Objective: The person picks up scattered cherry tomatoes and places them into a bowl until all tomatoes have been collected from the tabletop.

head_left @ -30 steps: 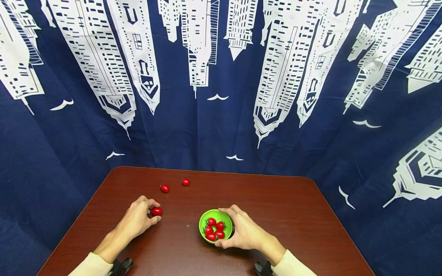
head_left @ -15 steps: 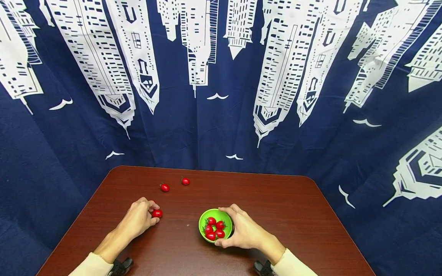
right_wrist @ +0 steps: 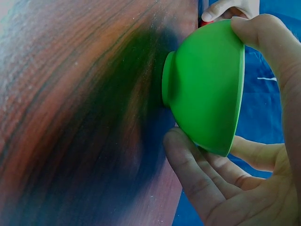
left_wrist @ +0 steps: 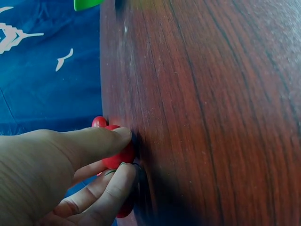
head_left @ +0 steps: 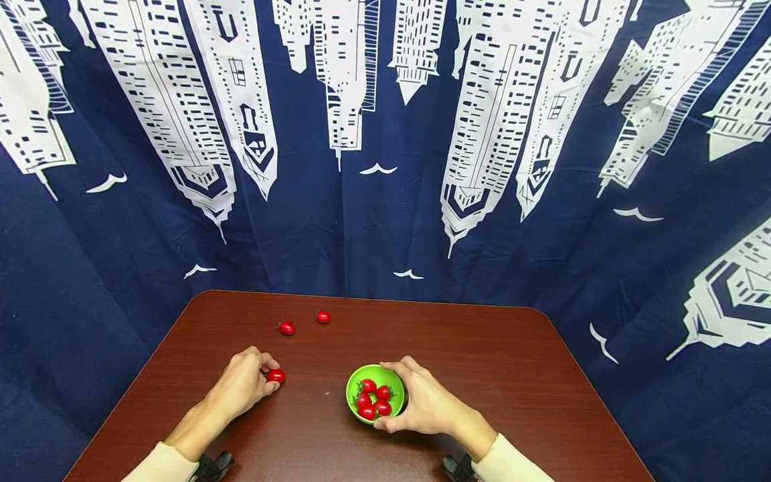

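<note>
My left hand (head_left: 239, 383) pinches a red cherry tomato (head_left: 276, 376) between thumb and fingers, low over the table at the left. In the left wrist view the thumb lies along one side of this cherry tomato (left_wrist: 117, 159), with a green stem by a fingertip. Another red tomato (left_wrist: 125, 210) shows partly behind the fingers there. My right hand (head_left: 429, 405) holds a green bowl (head_left: 394, 377) by its side, thumb at the near rim and fingers at the far rim. Inside sit several cherry tomatoes (head_left: 383, 393). The right wrist view shows the bowl's outer wall (right_wrist: 207, 84).
Two loose cherry tomatoes lie farther back, one tomato (head_left: 286, 328) at the left and another tomato (head_left: 323, 317) to its right. The brown wooden table (head_left: 458, 341) ends before a blue curtain (head_left: 373, 227) with white buildings. Each wrist wears a dark device (head_left: 212, 466).
The left hand's tomato has shifted slightly toward the near edge, and the fingers have closed in on it. A bit of red beyond those fingers has gone out of sight. Right hand and bowl stay put.
</note>
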Tool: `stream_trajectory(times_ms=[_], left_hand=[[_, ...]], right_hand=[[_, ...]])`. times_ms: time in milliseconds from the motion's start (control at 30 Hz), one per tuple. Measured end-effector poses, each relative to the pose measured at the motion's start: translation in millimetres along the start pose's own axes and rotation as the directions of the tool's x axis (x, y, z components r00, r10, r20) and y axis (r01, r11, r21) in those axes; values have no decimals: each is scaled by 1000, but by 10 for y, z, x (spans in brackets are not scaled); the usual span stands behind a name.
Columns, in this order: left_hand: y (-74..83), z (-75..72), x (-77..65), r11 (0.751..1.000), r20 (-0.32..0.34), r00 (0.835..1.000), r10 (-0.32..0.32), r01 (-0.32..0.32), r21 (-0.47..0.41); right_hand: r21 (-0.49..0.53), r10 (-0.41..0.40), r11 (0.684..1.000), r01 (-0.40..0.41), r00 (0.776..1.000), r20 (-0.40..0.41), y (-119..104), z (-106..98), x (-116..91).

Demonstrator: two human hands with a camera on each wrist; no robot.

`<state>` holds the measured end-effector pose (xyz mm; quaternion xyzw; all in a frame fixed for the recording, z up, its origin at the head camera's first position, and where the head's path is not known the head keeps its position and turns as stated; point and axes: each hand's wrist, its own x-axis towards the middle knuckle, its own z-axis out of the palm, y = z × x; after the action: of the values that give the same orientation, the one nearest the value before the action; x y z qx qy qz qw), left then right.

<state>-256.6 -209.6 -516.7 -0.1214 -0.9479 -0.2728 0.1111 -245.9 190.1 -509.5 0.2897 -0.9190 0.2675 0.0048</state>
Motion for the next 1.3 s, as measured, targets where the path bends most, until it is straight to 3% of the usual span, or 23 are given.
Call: stream_trajectory(times_ms=[300, 833, 1300], left_hand=[[28, 12, -19, 999, 11, 1000, -20, 21, -30], [106, 38, 12, 999, -30, 999, 41, -42, -32], [303, 10, 55, 997, -9, 999, 34, -35, -68]], right_hand=[[0, -16, 1000, 16, 1000, -5, -10, -13, 12], [-14, -2, 1000, 2, 1000, -14, -12, -10, -3], [-6, -4, 1000, 4, 1000, -15, -18, 7, -9]])
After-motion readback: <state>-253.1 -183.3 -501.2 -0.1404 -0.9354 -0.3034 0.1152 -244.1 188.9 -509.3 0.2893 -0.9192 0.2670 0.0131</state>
